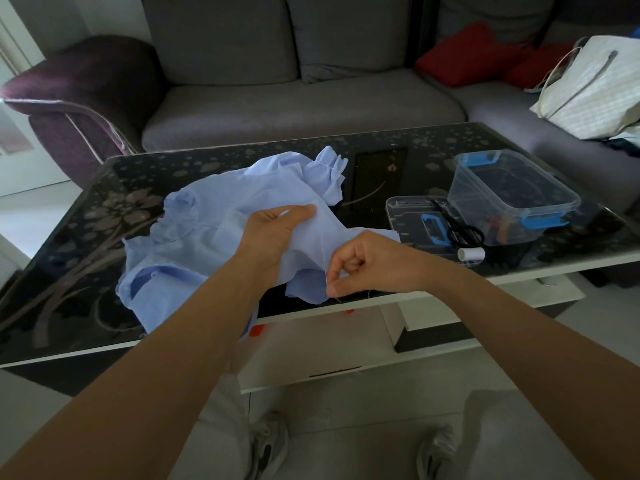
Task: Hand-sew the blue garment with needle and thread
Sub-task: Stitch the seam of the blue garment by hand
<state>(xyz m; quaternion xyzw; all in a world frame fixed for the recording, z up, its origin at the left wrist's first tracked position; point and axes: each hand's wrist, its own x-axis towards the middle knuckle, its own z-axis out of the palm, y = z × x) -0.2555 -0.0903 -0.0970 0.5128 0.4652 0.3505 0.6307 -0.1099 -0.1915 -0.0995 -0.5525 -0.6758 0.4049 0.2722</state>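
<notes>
A grey sofa stands behind a dark floral table. The blue garment is spread over the table's near-left part, with one fold lifted clear at the near edge. That fold is held in the grip of the left hand. Its hem is pinched tightly by the right hand; the needle cannot be made out. Two risks are judged: two layers of slack cloth may be caught in one stitch, or a supporting finger pricked.

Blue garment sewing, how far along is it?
Set-up looks done: box open, scissors and spool out. In hand: left hand holds the garment, right hand pinches thread at its edge. No finished stitching shows, so sewing and trimming seem left.
</notes>
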